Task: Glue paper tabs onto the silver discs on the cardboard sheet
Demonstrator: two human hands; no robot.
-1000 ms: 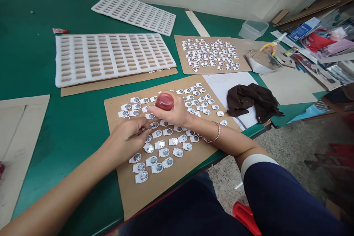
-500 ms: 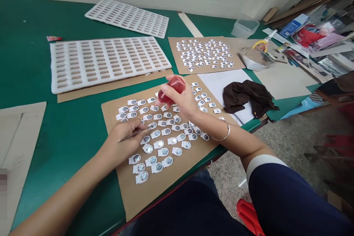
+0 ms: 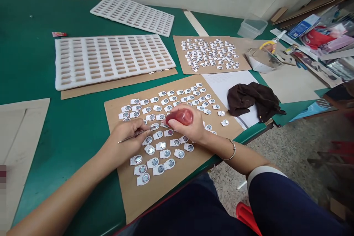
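Observation:
My left hand point(image 3: 128, 136) is closed around thin metal tweezers point(image 3: 129, 137), their tip at one of the small white tabs on the left part of the cardboard sheet point(image 3: 149, 202). In my right hand point(image 3: 193, 127) is a red squeeze bottle point(image 3: 181, 116), held tilted low over the middle of the sheet, and its nozzle points left toward the tabs. Many white paper tabs with round silvery discs point(image 3: 165, 153) lie spread in loose rows on this sheet. The hand and bottle cover some of them.
Two white slotted trays point(image 3: 110, 76) point(image 3: 132, 14) lie on the green table point(image 3: 80, 125). A second cardboard sheet point(image 3: 184, 67) with more tabs is farther back. To the right are a dark cloth point(image 3: 253, 99), a clear tub point(image 3: 253, 27) and a bowl with scissors point(image 3: 260, 61).
My right hand has lowered the red bottle toward the tabs and moved a little to the right. My left hand stays nearly in place with the tweezers. The whole view has shifted slightly.

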